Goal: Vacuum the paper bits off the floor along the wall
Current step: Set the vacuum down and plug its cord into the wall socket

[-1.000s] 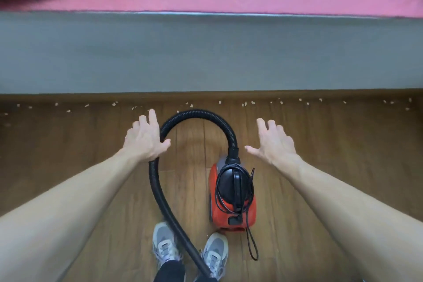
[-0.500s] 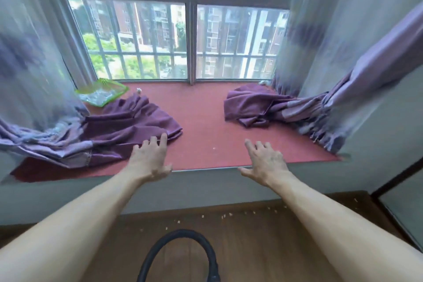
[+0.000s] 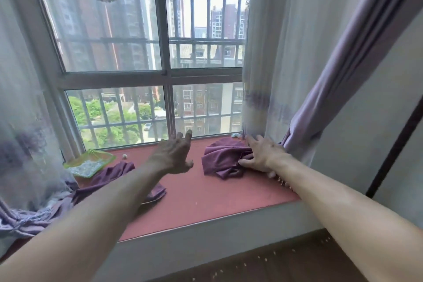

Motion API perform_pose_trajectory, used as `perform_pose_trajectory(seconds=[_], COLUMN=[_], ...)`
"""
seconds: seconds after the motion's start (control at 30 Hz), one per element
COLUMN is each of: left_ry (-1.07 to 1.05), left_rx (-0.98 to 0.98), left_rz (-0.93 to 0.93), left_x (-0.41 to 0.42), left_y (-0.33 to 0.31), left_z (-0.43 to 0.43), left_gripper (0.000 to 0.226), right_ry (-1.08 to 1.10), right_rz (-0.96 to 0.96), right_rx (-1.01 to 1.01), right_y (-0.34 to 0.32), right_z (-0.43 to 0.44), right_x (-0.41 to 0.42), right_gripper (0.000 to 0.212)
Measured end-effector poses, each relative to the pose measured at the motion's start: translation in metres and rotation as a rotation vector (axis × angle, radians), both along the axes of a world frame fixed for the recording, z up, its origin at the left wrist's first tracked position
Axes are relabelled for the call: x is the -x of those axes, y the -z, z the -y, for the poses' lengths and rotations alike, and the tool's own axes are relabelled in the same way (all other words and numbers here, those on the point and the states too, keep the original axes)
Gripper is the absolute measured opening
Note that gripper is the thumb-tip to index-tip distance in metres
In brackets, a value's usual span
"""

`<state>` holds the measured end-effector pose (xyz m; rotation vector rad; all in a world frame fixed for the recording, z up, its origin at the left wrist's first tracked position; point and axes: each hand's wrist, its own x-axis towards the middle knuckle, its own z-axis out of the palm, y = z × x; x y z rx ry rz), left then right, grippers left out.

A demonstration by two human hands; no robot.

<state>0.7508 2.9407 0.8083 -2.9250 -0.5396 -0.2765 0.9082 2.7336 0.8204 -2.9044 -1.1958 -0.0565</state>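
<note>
Small pale paper bits [image 3: 258, 257] lie scattered on the brown wooden floor [image 3: 286, 265] along the foot of the grey wall [image 3: 183, 242] under the window seat. The vacuum is out of view. My left hand [image 3: 174, 155] hovers over the red window seat [image 3: 206, 197] with fingers spread, holding nothing. My right hand [image 3: 263, 155] is stretched out with straight fingers in front of a bunched purple curtain [image 3: 222, 158]; whether it touches the cloth is unclear.
A barred window [image 3: 160, 64] fills the view ahead. Sheer curtains hang at left [image 3: 20, 121] and right [image 3: 274, 52], with a purple drape [image 3: 332, 75] at right. A green tray [image 3: 89, 163] and more purple cloth [image 3: 109, 178] lie on the seat's left.
The view has swung up from the floor and the red vacuum to the window. Both hands stayed open and stretched forward; the vacuum and its hose have dropped out of sight.
</note>
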Motion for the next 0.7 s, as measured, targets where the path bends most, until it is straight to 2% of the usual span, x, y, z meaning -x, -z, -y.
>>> perform_pose_trajectory(seconds=[0.17,0.3,0.53,0.7], left_ry=[0.059,0.104,0.224,0.403], left_rx=[-0.045,-0.062,-0.054,-0.080], left_rz=[-0.004,-0.007,-0.030,-0.030], left_x=[-0.021,-0.035,-0.073,-0.104], left_y=[-0.032,-0.045,-0.042,-0.037], left_z=[0.008,0.007,-0.033,-0.061], left_gripper=[0.093,0.098,0.099,0.099], right_ry=[0.063,0.118,0.269,0.451], right_rz=[0.018,0.039,0.038,0.009], right_rx=[-0.002,-0.004,0.016,0.014], right_y=[-0.039,-0.054,-0.060,-0.052], right_z=[0.023,0.036,0.026,0.013], right_x=[0.000,0.000,0.007,0.011], right_gripper=[0.078,0.088,0.091,0.094])
